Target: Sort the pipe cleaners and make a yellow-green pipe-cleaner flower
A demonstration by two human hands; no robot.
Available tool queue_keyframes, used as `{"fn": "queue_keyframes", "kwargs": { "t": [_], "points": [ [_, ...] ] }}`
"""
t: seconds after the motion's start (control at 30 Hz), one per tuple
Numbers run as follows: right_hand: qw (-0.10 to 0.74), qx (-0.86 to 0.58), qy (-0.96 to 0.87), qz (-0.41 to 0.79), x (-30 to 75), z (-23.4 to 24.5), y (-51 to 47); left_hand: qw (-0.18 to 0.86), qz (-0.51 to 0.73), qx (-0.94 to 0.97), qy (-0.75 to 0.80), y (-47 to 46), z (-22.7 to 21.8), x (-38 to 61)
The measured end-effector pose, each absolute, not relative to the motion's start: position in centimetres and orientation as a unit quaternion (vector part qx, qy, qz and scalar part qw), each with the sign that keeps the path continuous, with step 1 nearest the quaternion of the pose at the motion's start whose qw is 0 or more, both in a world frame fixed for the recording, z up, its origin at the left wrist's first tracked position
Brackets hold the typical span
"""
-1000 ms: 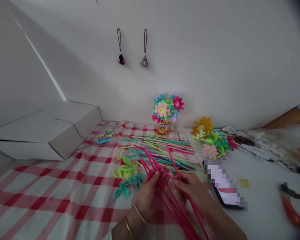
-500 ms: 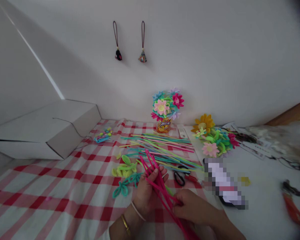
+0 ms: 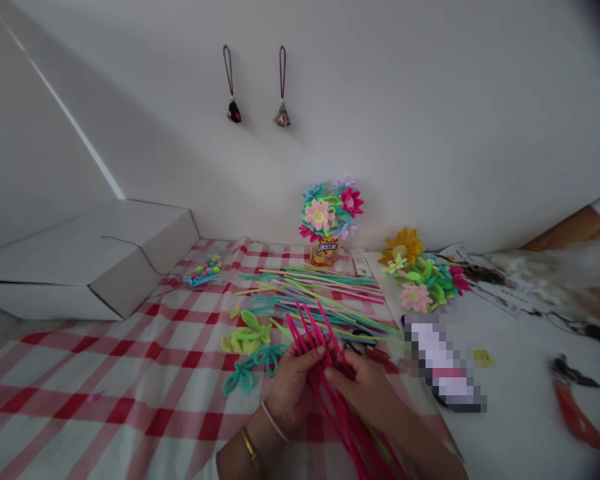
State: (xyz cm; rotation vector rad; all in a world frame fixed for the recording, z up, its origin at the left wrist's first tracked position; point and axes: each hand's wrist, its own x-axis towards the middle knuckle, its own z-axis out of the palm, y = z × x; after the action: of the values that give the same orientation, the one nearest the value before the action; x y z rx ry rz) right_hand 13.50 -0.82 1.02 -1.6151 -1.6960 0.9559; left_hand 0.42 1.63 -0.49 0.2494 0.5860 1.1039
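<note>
Several long hot-pink pipe cleaners point(image 3: 336, 400) run through both hands, their tips fanned out beyond the fingers and their tails trailing toward me. My left hand point(image 3: 296, 381) is closed round the bundle, thumb lying across it. Against its right side my right hand point(image 3: 363, 387) pinches pink stems between thumb and fingers. A light-green stem shows low among the pink ones. Left of the hands lie teal looped pieces point(image 3: 239, 379) and yellow-green leaf shapes point(image 3: 250, 333). Black-handled scissors point(image 3: 359, 339) are partly hidden behind my right hand.
Loose pastel pipe cleaners point(image 3: 320, 293) spread beyond the hands. Behind them stands a jar point(image 3: 324, 252) of fuzzy flowers. At right are more flowers point(image 3: 415, 297), a blurred-out phone point(image 3: 443, 367) and orange-handled pliers point(image 3: 575, 407). A white box point(image 3: 105, 267) stands at left on the checked cloth point(image 3: 130, 400).
My right hand has moved forward and up along the pink pipe cleaners, close beside my left hand. The pink tips stand more upright and spread. The view has shifted slightly.
</note>
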Motion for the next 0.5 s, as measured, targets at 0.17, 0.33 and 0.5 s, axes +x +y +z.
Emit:
{"fn": "queue_keyframes", "kwargs": {
  "t": [0.17,0.33,0.5],
  "points": [
    [0.300,-0.581,-0.622,0.431,14.1,0.1,-0.4,0.810,0.506,0.107,0.275,1.7,-0.6,0.4],
    [0.322,-0.557,-0.600,0.475,14.3,0.4,-0.4,0.819,0.500,0.122,0.255,1.7,-0.5,0.2],
    [0.307,-0.496,-0.588,0.561,13.3,0.6,-1.4,0.820,0.477,0.165,0.270,1.0,-0.7,0.8]
  ]
}}
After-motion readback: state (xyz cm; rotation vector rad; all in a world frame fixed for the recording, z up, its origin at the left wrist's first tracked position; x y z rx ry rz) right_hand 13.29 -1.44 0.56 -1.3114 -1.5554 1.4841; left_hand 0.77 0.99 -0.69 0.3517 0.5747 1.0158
